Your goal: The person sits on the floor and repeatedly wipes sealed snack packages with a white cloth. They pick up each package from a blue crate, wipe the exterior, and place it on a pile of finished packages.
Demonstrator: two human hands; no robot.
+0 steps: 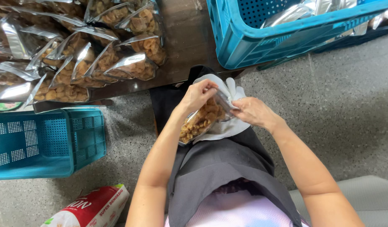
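**Both hands at the top edge of a slanted snack pouch**

The person sits with a clear pouch (202, 120) of golden-brown fried snacks resting on the lap, over a white cloth (227, 126) spread on a dark apron (219, 164). The pouch lies on a slant — its filled bottom points down toward the person's left knee side of the picture, low and left, and its open or sealing edge points up and to the right, where the two hands meet.

The left hand (198, 96) comes in from above, fingers curled down and pinching the upper edge of the pouch near its corner. The right hand (253, 111) comes in from the side, fingers drawn together and gripping the same edge at its far end. So the long axis of the pouch runs away from both hands, down to the lower left, and the mouth lies right between them — neither hand is nearer; both are touching it.

Just ahead of the knees, on a dark wooden table (190, 42), stands a crowd of similar filled pouches (105, 59) with silvery backs, leaning against one another. A blue plastic crate (261, 42) sits at the table's right end with more silvery packs in it. A second blue crate (42, 143) rests on the speckled floor to the left, and a red-and-white sack (93, 208) lies near it.
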